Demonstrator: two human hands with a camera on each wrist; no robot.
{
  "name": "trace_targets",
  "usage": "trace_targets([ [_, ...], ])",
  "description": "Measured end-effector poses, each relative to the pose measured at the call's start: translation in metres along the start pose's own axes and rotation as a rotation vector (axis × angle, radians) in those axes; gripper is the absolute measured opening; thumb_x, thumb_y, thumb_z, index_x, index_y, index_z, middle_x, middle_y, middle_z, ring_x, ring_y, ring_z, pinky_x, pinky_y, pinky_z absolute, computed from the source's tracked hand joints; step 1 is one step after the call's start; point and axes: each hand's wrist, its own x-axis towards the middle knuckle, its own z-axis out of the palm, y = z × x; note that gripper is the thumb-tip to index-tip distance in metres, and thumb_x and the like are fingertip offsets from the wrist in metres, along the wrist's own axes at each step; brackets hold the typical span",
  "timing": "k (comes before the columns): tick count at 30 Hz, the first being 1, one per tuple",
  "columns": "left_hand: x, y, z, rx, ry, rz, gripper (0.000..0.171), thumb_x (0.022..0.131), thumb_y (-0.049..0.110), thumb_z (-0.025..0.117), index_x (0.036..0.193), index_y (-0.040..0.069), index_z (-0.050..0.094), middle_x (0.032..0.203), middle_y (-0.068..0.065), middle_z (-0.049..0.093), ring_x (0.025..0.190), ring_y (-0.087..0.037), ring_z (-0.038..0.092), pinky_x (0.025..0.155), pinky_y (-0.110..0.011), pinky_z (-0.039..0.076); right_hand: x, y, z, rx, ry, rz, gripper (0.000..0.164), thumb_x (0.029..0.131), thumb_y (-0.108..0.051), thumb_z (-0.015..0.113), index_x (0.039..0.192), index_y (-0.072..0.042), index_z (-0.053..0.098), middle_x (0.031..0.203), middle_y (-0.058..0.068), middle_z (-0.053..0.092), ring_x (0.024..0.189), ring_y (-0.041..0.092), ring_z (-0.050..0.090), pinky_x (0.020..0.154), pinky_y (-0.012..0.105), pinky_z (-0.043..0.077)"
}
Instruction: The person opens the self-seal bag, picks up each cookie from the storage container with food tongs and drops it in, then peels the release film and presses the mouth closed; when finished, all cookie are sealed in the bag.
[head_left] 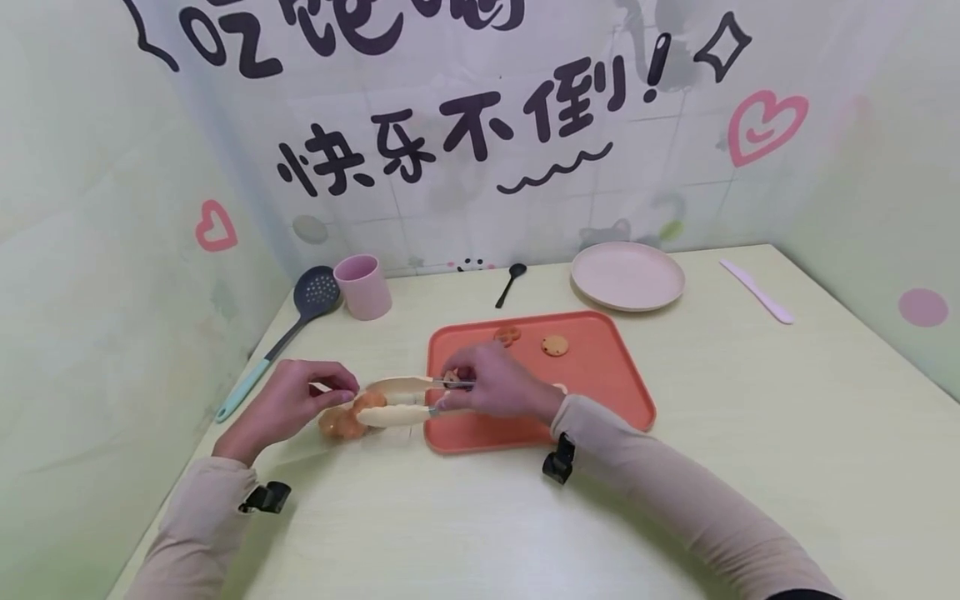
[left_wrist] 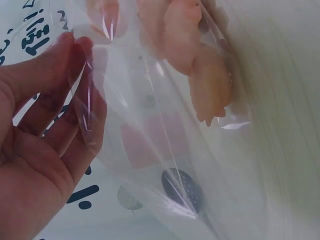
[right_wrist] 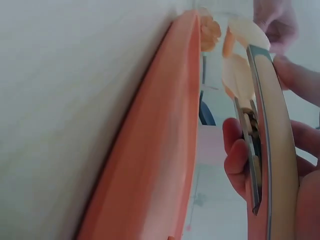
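Note:
My left hand (head_left: 288,400) pinches the edge of a clear plastic bag (left_wrist: 145,100) between thumb and fingers. Inside it lie several orange-pink pieces (left_wrist: 210,85) shaped like little cut sausages, near the table's left side. My right hand (head_left: 498,383) grips tongs (right_wrist: 280,125) with cream tips, held over the left part of an orange tray (head_left: 615,400). In the head view the tongs' parted tips point left and overlap one of the pieces; whether they touch it I cannot tell. A pretzel-shaped piece (head_left: 507,336) and a round cookie (head_left: 555,346) lie on the tray.
A slotted spatula (head_left: 317,292) and a pink cup (head_left: 363,287) stand at the back left. Behind the tray lie a small black spoon (head_left: 512,285) and a pink plate (head_left: 628,277). A pink knife (head_left: 756,291) lies at the right. Walls border the table.

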Motion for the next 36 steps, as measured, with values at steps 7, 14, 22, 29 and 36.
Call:
trace_targets([
  [7,0.000,0.001,0.000,-0.010,0.018,-0.002,0.013,0.084,0.002,0.077,0.093,0.012,0.077,0.090,-0.002,0.075,0.082,-0.014,0.068,0.071,-0.022,0.060,0.007,-0.006,0.006,-0.039,-0.018,0.022,0.024,0.083,-0.036,0.083,0.092,-0.014,0.076,0.063,-0.005,0.049,0.059,0.007,0.041,0.055,0.020,0.032],
  [14,-0.001,-0.002,0.003,-0.007,0.054,0.019,0.013,0.084,0.005,0.079,0.092,0.015,0.078,0.088,0.001,0.076,0.079,-0.009,0.067,0.070,-0.019,0.058,0.014,-0.008,0.008,-0.028,-0.042,0.053,0.032,0.082,-0.037,0.083,0.100,-0.012,0.076,0.064,-0.005,0.051,0.058,0.007,0.043,0.053,0.020,0.033],
  [22,-0.003,-0.001,0.003,0.025,0.089,0.024,0.014,0.083,0.005,0.080,0.093,0.015,0.079,0.091,0.001,0.077,0.083,-0.012,0.066,0.071,-0.019,0.057,0.024,-0.021,0.010,-0.100,-0.061,0.039,0.035,0.083,-0.038,0.082,0.102,-0.010,0.075,0.063,-0.005,0.042,0.057,0.007,0.037,0.055,0.020,0.029],
  [29,-0.003,-0.001,0.002,0.028,0.092,-0.001,0.012,0.083,0.007,0.081,0.092,0.015,0.079,0.090,0.000,0.077,0.082,-0.014,0.067,0.070,-0.018,0.057,0.025,-0.019,0.008,-0.098,-0.073,0.060,0.028,0.084,-0.038,0.081,0.081,-0.016,0.065,0.065,-0.005,0.040,0.057,0.007,0.036,0.055,0.020,0.029],
  [36,-0.003,-0.002,0.006,0.028,0.081,0.015,0.011,0.082,0.008,0.082,0.086,0.018,0.079,0.086,0.003,0.076,0.079,-0.013,0.067,0.069,-0.019,0.057,0.010,-0.001,-0.012,0.009,-0.080,0.108,0.029,0.081,-0.041,0.083,0.089,-0.017,0.068,0.067,-0.002,0.044,0.060,0.010,0.038,0.057,0.023,0.033],
])
